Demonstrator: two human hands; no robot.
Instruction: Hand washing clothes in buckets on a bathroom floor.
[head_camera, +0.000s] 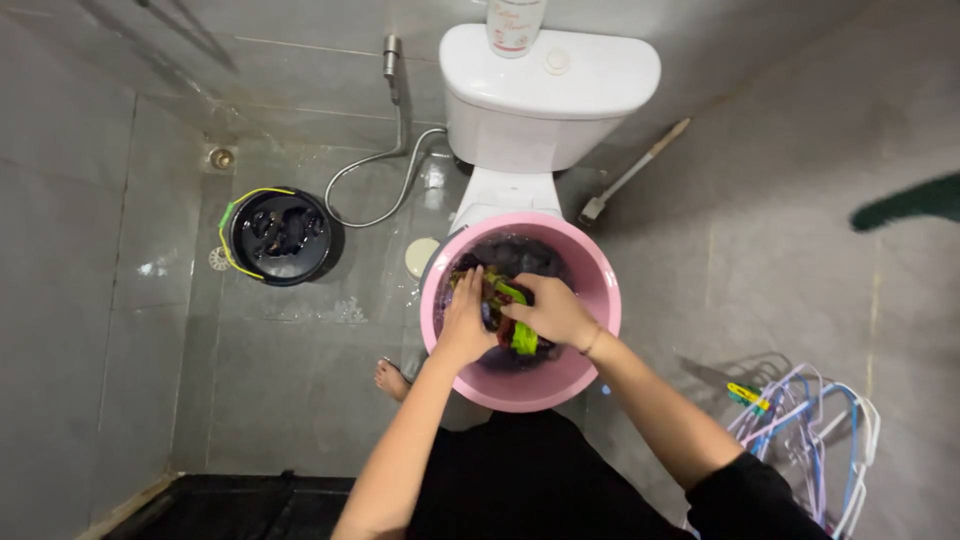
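A pink basin (590, 290) sits in front of the white toilet (540, 100), and both hands are down inside it. The left hand (466, 322) lies with its fingers stretched forward, pressing on a wet bundle of cloth (505, 300) on the near-left side of the basin. The right hand (553, 310) is curled closed around the same bundle, a bright green piece of it sticking out just under the knuckles. The cloth looks green, red and dark; it is too crumpled to tell what sort of garment it is. It lies in the middle of the basin, in what seems to be dark water.

To the left of the basin, well apart from it, a black bucket (279, 236) with a yellow-green handle stands on the wet floor tiles, dark things inside. A metal spray hose (385, 170) loops between the bucket and the toilet. A bare foot (392, 378) shows just left of the basin's near edge. To the right of the basin, near the person's right elbow, lies a heap of clothes hangers (810, 440) in pale colours.
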